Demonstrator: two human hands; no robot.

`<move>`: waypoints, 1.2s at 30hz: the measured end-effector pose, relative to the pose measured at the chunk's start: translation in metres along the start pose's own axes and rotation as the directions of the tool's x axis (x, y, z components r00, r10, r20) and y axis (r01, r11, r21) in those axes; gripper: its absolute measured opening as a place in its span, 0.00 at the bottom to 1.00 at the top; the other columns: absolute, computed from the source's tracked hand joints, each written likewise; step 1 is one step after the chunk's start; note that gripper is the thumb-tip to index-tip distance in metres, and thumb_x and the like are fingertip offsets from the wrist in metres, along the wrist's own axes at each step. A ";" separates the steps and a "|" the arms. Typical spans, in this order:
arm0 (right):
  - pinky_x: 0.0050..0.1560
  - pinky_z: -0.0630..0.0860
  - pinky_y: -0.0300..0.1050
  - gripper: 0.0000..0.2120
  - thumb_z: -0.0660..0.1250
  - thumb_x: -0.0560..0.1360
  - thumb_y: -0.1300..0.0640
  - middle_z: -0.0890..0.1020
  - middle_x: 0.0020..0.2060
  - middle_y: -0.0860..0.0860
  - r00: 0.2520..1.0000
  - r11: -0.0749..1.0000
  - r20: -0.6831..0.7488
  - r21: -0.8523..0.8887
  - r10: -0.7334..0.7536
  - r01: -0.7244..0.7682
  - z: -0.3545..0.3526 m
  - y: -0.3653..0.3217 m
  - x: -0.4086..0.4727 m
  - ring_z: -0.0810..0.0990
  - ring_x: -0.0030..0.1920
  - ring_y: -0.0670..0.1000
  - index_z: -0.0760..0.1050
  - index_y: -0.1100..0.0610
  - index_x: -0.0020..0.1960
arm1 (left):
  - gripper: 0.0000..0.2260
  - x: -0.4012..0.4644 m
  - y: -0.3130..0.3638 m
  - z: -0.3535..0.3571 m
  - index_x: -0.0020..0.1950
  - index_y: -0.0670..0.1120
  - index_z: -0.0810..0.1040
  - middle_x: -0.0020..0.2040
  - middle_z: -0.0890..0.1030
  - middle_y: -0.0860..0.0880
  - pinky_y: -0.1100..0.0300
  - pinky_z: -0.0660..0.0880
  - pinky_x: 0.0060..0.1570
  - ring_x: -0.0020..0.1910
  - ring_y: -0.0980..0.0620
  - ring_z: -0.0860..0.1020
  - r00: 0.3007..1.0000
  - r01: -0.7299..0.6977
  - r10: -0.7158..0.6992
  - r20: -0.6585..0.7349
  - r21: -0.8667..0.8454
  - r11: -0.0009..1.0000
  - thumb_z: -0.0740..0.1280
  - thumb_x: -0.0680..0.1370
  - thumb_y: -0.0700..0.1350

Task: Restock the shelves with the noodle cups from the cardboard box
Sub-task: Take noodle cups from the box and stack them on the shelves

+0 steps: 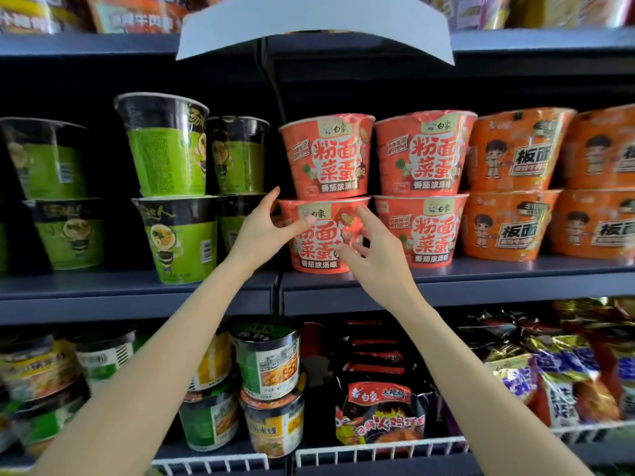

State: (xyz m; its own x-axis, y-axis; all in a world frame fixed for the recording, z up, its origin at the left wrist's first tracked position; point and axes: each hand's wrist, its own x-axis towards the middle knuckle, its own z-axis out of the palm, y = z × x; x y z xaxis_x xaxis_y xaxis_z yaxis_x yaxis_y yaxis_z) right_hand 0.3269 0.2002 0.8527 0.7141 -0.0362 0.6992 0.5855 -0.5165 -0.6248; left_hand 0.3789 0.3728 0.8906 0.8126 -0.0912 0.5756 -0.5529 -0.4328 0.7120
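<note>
Bare forearms, no sleeves, unadorned hands

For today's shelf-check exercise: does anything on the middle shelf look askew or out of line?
Yes. The upper green noodle cup leans left on the cup beneath it, so that stack is crooked. The red bowl stacks beside it sit square.

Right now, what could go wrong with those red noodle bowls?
The left hand and right hand are on the bottom red bowl, and another red bowl sits on top. Nudging the bottom one might tip the top one off. The stack stands near the shelf edge, so it could fall.
</note>
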 end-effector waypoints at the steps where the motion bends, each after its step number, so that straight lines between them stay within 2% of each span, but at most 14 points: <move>1: 0.69 0.68 0.47 0.32 0.65 0.77 0.59 0.62 0.75 0.50 1.000 1.000 0.003 -0.009 0.000 0.000 -0.002 0.000 0.000 0.66 0.72 0.49 0.56 0.55 0.77 | 0.41 0.000 -0.001 0.000 0.77 0.49 0.57 0.74 0.64 0.47 0.55 0.65 0.66 0.71 0.50 0.65 1.000 -0.003 0.003 -0.012 0.012 1.000 0.72 0.69 0.58; 5: 0.70 0.67 0.53 0.32 0.66 0.76 0.57 0.60 0.75 0.50 0.999 0.996 0.031 -0.089 -0.027 0.029 -0.003 0.002 0.002 0.63 0.73 0.50 0.57 0.56 0.76 | 0.40 0.000 -0.004 0.002 0.77 0.49 0.58 0.73 0.66 0.47 0.57 0.68 0.64 0.69 0.50 0.69 0.999 -0.028 0.028 -0.030 0.016 0.999 0.72 0.70 0.57; 8: 0.67 0.70 0.52 0.29 0.66 0.77 0.58 0.64 0.73 0.49 0.998 0.985 -0.007 -0.165 -0.055 0.053 -0.005 0.002 0.001 0.67 0.70 0.48 0.60 0.56 0.75 | 0.38 0.000 -0.001 0.003 0.77 0.49 0.57 0.74 0.65 0.47 0.61 0.66 0.60 0.69 0.50 0.68 0.999 -0.046 0.046 -0.002 0.030 0.998 0.71 0.73 0.55; 12: 0.65 0.72 0.50 0.25 0.64 0.77 0.59 0.72 0.66 0.53 0.977 0.977 -0.176 -0.194 -0.122 0.087 -0.022 -0.012 0.017 0.72 0.64 0.50 0.64 0.59 0.72 | 0.32 0.005 0.004 -0.006 0.77 0.51 0.57 0.76 0.62 0.48 0.51 0.61 0.70 0.73 0.50 0.61 0.995 -0.070 0.069 -0.066 -0.008 0.998 0.67 0.76 0.55; 15: 0.66 0.68 0.44 0.27 0.63 0.78 0.59 0.71 0.68 0.54 0.990 0.981 -0.122 -0.187 -0.066 0.042 -0.031 -0.029 0.043 0.70 0.67 0.50 0.58 0.58 0.75 | 0.25 0.013 0.017 -0.010 0.76 0.52 0.60 0.74 0.64 0.50 0.59 0.60 0.67 0.73 0.53 0.62 0.989 -0.111 0.096 -0.108 -0.132 0.985 0.61 0.80 0.50; 17: 0.57 0.71 0.37 0.28 0.61 0.79 0.59 0.72 0.67 0.54 0.998 0.987 -0.055 -0.158 0.025 -0.033 -0.028 -0.039 0.059 0.73 0.61 0.50 0.55 0.58 0.76 | 0.23 0.018 0.027 -0.006 0.76 0.52 0.60 0.72 0.67 0.54 0.67 0.62 0.59 0.69 0.57 0.66 0.995 -0.082 0.069 -0.071 -0.194 0.978 0.58 0.81 0.49; 20: 0.38 0.70 0.30 0.28 0.61 0.78 0.59 0.76 0.63 0.54 0.998 0.991 -0.011 -0.112 0.068 -0.069 -0.020 -0.043 0.071 0.73 0.46 0.45 0.55 0.57 0.75 | 0.21 0.020 0.035 0.004 0.75 0.53 0.61 0.58 0.73 0.58 0.74 0.67 0.43 0.54 0.63 0.73 0.999 -0.033 0.026 -0.027 -0.261 0.965 0.57 0.82 0.49; 22: 0.34 0.69 0.28 0.29 0.62 0.78 0.59 0.76 0.63 0.53 0.997 0.994 -0.018 -0.081 0.070 -0.071 -0.019 -0.040 0.071 0.72 0.44 0.43 0.54 0.57 0.76 | 0.21 0.019 0.032 0.007 0.75 0.55 0.62 0.57 0.75 0.57 0.70 0.68 0.43 0.51 0.62 0.74 0.998 -0.044 0.028 -0.057 -0.291 0.956 0.58 0.81 0.49; 24: 0.32 0.70 0.25 0.31 0.62 0.78 0.59 0.74 0.64 0.52 0.998 0.995 -0.002 -0.072 0.062 -0.062 -0.020 -0.034 0.070 0.71 0.45 0.41 0.52 0.56 0.77 | 0.22 0.017 0.027 0.006 0.74 0.55 0.63 0.62 0.75 0.55 0.69 0.69 0.45 0.53 0.61 0.74 0.995 -0.069 0.042 -0.092 -0.309 0.949 0.59 0.80 0.48; 27: 0.33 0.70 0.22 0.32 0.62 0.78 0.60 0.74 0.65 0.52 0.999 0.997 0.020 -0.057 0.047 -0.046 -0.024 -0.030 0.068 0.72 0.43 0.40 0.51 0.56 0.77 | 0.22 0.012 0.020 0.003 0.74 0.56 0.62 0.68 0.72 0.50 0.68 0.69 0.50 0.62 0.56 0.73 0.993 -0.099 0.078 -0.084 -0.291 0.952 0.61 0.80 0.48; 29: 0.34 0.70 0.24 0.33 0.63 0.77 0.60 0.73 0.66 0.52 0.999 0.997 0.028 -0.069 0.038 -0.036 -0.028 -0.029 0.067 0.72 0.47 0.40 0.51 0.57 0.78 | 0.23 0.006 0.020 0.002 0.75 0.56 0.62 0.70 0.69 0.51 0.68 0.68 0.54 0.64 0.57 0.70 0.992 -0.114 0.096 -0.081 -0.259 0.959 0.62 0.80 0.48; 32: 0.36 0.70 0.23 0.31 0.63 0.77 0.61 0.74 0.57 0.47 1.000 0.990 0.011 -0.138 0.008 -0.007 -0.030 -0.025 0.057 0.72 0.46 0.41 0.53 0.58 0.76 | 0.26 -0.004 0.020 0.007 0.75 0.52 0.60 0.70 0.65 0.51 0.67 0.63 0.58 0.67 0.55 0.65 0.991 -0.084 0.070 -0.110 -0.130 0.988 0.64 0.79 0.49; 34: 0.42 0.76 0.30 0.26 0.63 0.77 0.62 0.78 0.54 0.50 0.997 0.963 -0.037 -0.264 -0.062 0.050 -0.027 -0.015 0.047 0.77 0.44 0.44 0.60 0.60 0.73 | 0.28 -0.010 0.016 0.011 0.75 0.51 0.59 0.73 0.63 0.47 0.60 0.64 0.60 0.69 0.50 0.66 0.996 -0.042 0.036 -0.086 -0.078 0.996 0.65 0.78 0.52; 36: 0.54 0.77 0.48 0.21 0.62 0.77 0.63 0.79 0.56 0.57 0.987 0.929 -0.067 -0.354 -0.144 0.111 -0.022 -0.004 0.040 0.80 0.50 0.54 0.67 0.62 0.69 | 0.30 -0.010 0.011 0.014 0.75 0.51 0.59 0.73 0.63 0.47 0.58 0.65 0.60 0.68 0.50 0.67 0.998 -0.027 0.024 -0.053 -0.061 0.998 0.67 0.76 0.53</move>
State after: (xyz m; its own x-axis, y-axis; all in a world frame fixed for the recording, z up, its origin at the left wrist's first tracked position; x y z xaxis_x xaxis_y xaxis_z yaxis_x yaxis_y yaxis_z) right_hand 0.3450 0.1818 0.8906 0.5949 -0.0192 0.8036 0.4874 -0.7863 -0.3796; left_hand 0.3672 0.3566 0.8870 0.7882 -0.0536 0.6131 -0.5849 -0.3748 0.7193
